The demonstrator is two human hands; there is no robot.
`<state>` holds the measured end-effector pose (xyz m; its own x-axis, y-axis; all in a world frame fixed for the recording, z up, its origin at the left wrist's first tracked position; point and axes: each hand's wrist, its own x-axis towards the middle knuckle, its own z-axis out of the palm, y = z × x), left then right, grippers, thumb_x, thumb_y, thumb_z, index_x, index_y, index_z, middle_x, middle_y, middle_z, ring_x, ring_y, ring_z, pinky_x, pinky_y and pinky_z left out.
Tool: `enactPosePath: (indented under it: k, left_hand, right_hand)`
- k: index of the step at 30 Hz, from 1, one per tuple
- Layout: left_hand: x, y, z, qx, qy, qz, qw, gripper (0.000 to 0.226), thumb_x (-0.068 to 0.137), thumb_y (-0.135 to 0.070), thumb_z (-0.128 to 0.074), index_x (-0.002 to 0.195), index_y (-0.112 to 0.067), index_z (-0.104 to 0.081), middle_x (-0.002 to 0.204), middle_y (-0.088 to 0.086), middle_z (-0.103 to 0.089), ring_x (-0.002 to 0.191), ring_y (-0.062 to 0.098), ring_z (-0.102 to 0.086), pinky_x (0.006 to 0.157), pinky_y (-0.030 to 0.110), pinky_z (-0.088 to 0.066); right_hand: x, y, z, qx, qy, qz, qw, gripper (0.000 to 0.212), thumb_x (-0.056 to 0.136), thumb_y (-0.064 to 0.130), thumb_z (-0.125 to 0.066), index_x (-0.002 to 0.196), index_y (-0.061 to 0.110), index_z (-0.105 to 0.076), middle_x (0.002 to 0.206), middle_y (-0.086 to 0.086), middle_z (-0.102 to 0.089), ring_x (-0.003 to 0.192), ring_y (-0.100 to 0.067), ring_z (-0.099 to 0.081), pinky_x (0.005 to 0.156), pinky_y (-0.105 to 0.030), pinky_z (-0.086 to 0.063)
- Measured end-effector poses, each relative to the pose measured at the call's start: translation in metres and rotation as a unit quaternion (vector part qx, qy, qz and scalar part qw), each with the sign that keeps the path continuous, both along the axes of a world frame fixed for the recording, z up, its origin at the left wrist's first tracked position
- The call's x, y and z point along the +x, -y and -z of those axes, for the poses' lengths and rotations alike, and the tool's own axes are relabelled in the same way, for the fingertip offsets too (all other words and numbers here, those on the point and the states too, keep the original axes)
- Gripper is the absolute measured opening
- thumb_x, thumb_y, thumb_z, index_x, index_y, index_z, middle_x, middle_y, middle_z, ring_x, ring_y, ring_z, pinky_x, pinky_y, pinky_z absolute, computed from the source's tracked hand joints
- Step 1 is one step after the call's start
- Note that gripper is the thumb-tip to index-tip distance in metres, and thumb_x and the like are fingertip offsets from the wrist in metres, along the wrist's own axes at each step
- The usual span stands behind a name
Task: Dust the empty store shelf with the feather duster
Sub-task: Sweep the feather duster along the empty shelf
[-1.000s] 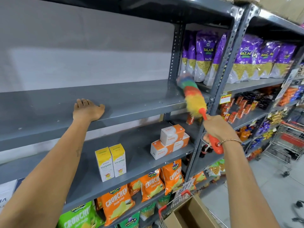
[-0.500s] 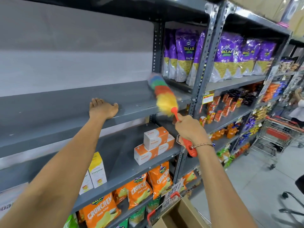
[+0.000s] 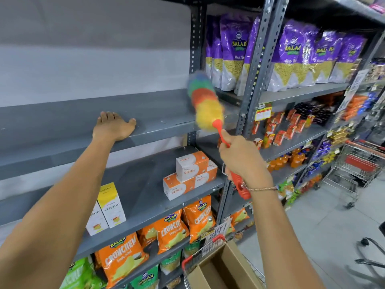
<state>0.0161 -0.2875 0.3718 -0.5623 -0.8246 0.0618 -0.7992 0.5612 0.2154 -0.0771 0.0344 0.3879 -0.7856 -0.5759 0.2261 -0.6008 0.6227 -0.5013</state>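
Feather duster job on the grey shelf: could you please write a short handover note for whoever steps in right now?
Left hand: open, palm flat on the front edge of the empty shelf, bracing.
Right hand: closed on the red handle of the feather duster.
The duster's multicoloured head lies over the shelf's right end, near the upright post, and is blurred, so a stroke is under way.
Done: the frame cannot show how much is already dusted.
Left: probably the stretch from the duster leftward, including under the left hand; the boxes below are not part of this job.
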Motion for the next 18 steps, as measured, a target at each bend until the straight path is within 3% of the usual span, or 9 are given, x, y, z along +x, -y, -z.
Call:
enactPosePath:
  k: [6,9,12,15,18]
  left_hand:
    - [0.0,-0.001,-0.001,-0.003,-0.001,-0.002,1.0,0.082,0.095,-0.055,-0.026,0.152,0.003,-0.012,0.162,0.017,-0.009,0.151,0.029,-0.001,0.122,0.04,-0.008]
    - [-0.001,0.0,-0.001,0.002,-0.001,-0.004,1.0,0.083,0.095,-0.056,-0.025,0.152,0.003,-0.011,0.162,0.016,-0.007,0.151,0.028,0.0,0.122,0.04,-0.007]
    - [0.0,-0.001,-0.002,0.004,-0.004,-0.007,1.0,0.083,0.095,-0.056,-0.026,0.152,0.002,-0.011,0.163,0.016,-0.007,0.151,0.028,0.0,0.122,0.04,-0.007]
    - [0.0,0.0,-0.001,0.007,-0.007,-0.008,1.0,0.083,0.095,-0.057,-0.026,0.152,0.001,-0.011,0.163,0.015,-0.007,0.151,0.028,0.001,0.123,0.041,-0.007]
    - [0.0,0.003,0.0,0.008,-0.01,-0.009,1.0,0.084,0.094,-0.059,-0.026,0.152,0.001,-0.013,0.162,0.015,-0.008,0.151,0.029,0.0,0.122,0.043,-0.009]
  right_hand:
    - [-0.034,-0.012,0.017,0.015,0.046,0.019,0.999,0.048,0.096,0.024,-0.035,0.144,0.028,-0.039,0.087,-0.016,-0.066,0.087,-0.032,-0.062,0.08,-0.039,-0.052]
    - [-0.05,-0.03,0.013,0.024,0.063,0.037,0.997,0.05,0.097,0.022,-0.034,0.146,0.029,-0.034,0.096,-0.019,-0.065,0.082,-0.032,-0.063,0.081,-0.038,-0.053]
    - [-0.046,-0.033,0.004,-0.021,0.063,0.028,0.997,0.048,0.096,0.023,-0.037,0.143,0.032,-0.039,0.093,-0.019,-0.068,0.061,-0.02,-0.065,0.078,-0.042,-0.056]
    - [-0.027,-0.015,-0.001,-0.028,0.016,-0.011,0.999,0.047,0.096,0.024,-0.039,0.142,0.03,-0.042,0.085,-0.016,-0.069,0.075,-0.03,-0.065,0.076,-0.039,-0.054]
    - [-0.018,0.009,0.007,-0.038,0.037,-0.041,0.998,0.047,0.096,0.025,-0.039,0.142,0.029,-0.041,0.081,-0.014,-0.072,0.079,-0.032,-0.067,0.083,-0.042,-0.056]
